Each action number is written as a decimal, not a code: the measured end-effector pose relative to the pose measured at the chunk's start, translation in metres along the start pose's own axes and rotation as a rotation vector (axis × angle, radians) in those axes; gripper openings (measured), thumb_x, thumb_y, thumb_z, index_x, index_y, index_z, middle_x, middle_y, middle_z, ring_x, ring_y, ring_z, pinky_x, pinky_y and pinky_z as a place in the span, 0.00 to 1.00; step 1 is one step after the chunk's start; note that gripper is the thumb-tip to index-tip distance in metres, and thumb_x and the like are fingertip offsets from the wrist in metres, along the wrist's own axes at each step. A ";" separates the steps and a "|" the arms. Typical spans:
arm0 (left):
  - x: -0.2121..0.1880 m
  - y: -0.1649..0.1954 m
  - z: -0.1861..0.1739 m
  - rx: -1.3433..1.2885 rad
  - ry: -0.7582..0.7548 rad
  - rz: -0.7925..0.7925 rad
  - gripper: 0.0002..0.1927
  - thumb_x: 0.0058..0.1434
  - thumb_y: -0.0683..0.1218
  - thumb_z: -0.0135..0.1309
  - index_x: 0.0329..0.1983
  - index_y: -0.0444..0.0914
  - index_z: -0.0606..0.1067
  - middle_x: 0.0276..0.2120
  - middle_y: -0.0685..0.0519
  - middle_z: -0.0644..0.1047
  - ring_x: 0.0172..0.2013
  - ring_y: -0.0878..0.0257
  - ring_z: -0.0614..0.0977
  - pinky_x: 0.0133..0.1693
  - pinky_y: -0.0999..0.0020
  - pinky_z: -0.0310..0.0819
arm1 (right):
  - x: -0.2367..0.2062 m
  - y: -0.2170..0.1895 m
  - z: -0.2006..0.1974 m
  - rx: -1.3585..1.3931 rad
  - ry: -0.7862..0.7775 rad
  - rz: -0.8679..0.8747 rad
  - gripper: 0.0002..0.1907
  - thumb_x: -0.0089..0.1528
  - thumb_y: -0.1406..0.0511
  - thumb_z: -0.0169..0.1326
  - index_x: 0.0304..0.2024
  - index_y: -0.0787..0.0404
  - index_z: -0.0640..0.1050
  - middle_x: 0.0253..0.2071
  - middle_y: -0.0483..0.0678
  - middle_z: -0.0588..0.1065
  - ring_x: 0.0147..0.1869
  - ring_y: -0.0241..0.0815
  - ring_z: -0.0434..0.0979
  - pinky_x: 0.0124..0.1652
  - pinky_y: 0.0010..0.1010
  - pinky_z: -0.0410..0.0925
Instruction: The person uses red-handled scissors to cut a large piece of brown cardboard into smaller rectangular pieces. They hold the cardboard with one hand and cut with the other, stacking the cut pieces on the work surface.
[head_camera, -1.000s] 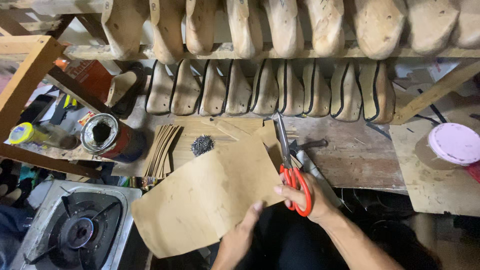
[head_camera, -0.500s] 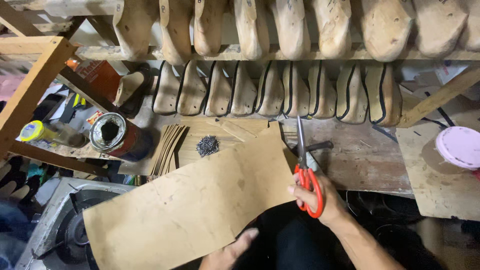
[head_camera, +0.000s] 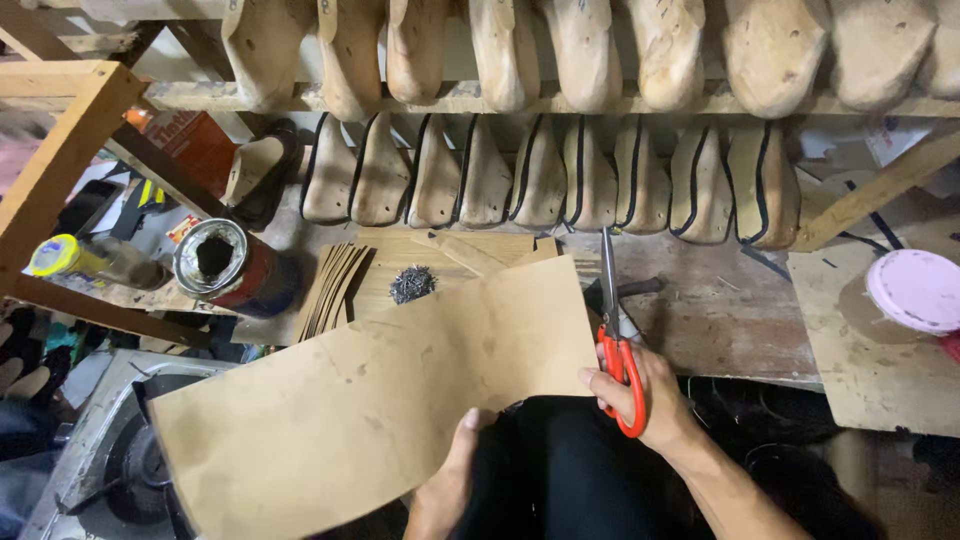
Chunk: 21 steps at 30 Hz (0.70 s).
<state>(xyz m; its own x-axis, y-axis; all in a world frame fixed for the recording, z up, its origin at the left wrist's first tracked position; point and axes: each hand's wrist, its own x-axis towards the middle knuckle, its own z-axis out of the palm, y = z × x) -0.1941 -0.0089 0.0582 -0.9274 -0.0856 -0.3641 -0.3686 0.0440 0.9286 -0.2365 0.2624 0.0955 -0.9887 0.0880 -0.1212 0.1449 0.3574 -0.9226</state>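
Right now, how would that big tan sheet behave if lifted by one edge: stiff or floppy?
The tan sheet probably flexes but holds its shape: it curves gently, held only near its lower edge by the left hand. It looks thin, so likely light. The right hand holds the red-handled scissors beside its edge.

Scissors (head_camera: 618, 340) right of the sheet (head_camera: 380, 400), tin (head_camera: 232, 268) behind it

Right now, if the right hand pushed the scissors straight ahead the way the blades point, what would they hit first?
The right hand holds red-handled scissors pointing up the picture, away from the person. Straight ahead, the tips would probably meet the row of wooden shoe lasts behind the workbench, though depth is hard to judge.
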 end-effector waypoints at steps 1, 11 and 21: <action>0.000 0.001 0.001 0.063 0.009 0.049 0.25 0.62 0.56 0.54 0.51 0.31 0.82 0.51 0.49 0.84 0.52 0.59 0.82 0.57 0.65 0.70 | 0.000 0.000 -0.001 0.009 -0.009 -0.007 0.14 0.56 0.62 0.62 0.33 0.66 0.74 0.22 0.46 0.72 0.22 0.36 0.75 0.25 0.30 0.71; 0.022 -0.023 -0.002 0.417 -0.056 0.343 0.22 0.72 0.51 0.38 0.59 0.37 0.76 0.46 0.56 0.86 0.47 0.66 0.82 0.59 0.72 0.70 | -0.013 0.017 0.011 0.099 -0.064 0.139 0.17 0.57 0.60 0.61 0.45 0.64 0.78 0.24 0.45 0.74 0.23 0.36 0.73 0.25 0.30 0.68; 0.034 -0.028 -0.010 0.657 0.183 0.881 0.23 0.78 0.46 0.32 0.65 0.27 0.69 0.47 0.50 0.83 0.49 0.62 0.80 0.59 0.68 0.69 | -0.068 0.012 0.025 -0.308 -0.435 0.255 0.24 0.61 0.52 0.57 0.54 0.56 0.76 0.39 0.45 0.79 0.47 0.37 0.82 0.49 0.32 0.73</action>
<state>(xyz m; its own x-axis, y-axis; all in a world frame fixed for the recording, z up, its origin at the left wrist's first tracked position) -0.2150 -0.0226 0.0203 -0.8780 0.0922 0.4697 0.4019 0.6749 0.6189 -0.1690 0.2370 0.0833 -0.8366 -0.1596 -0.5240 0.3199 0.6341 -0.7040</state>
